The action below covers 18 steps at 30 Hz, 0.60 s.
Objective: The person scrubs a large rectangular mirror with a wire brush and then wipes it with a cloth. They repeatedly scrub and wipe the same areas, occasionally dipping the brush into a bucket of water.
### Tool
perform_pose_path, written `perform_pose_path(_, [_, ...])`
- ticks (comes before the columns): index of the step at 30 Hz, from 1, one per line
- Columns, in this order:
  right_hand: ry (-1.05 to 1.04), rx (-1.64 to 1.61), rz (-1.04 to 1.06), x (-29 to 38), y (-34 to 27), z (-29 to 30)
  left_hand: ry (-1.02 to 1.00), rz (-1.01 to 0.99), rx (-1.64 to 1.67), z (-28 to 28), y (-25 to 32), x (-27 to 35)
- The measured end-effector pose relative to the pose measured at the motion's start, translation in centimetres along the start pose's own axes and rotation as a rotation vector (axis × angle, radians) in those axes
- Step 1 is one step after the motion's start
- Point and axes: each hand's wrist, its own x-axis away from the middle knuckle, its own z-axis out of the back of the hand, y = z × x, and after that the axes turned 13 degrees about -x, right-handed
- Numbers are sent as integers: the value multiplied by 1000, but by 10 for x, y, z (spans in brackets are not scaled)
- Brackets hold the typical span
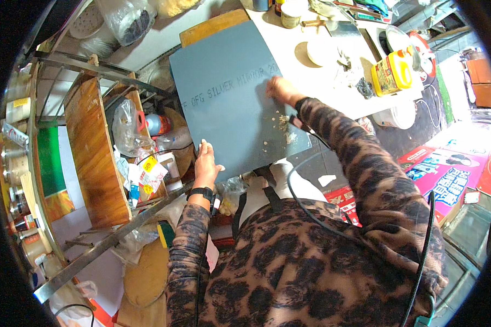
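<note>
A rectangular mirror panel (pixel 229 106) lies before me, its grey-blue back facing up with a line of printed letters across it. Its far part rests over the wooden board and pale table, and its near edge reaches my legs. My left hand (pixel 206 163) holds the panel's left edge near the close corner, thumb on the face. My right hand (pixel 284 90), fingers curled, is at the right edge; whether it grips or only touches is unclear. Below it, peeled, flaky patches (pixel 286 128) mark the near right corner.
A metal rack (pixel 106 241) with a wooden board (pixel 94 151) stands left, bags and bottles inside. On the pale table (pixel 335 86) are a yellow jug (pixel 390 73), a round white lid (pixel 317 53) and a cup (pixel 290 16). A cable (pixel 292 175) hangs by my right arm.
</note>
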Motion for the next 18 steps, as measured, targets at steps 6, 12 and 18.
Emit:
perform_pose_path(6, [7, -155, 30, 41, -46, -73, 23, -20, -2, 1, -1, -1])
perform_pose_path(12, [-199, -97, 190, 78, -78, -103, 36, -20, -1, -7, -3, -4])
perform_pose_path(18, [227, 20, -83, -13, -17, -38, 73, -41, -29, -12, -6, -5])
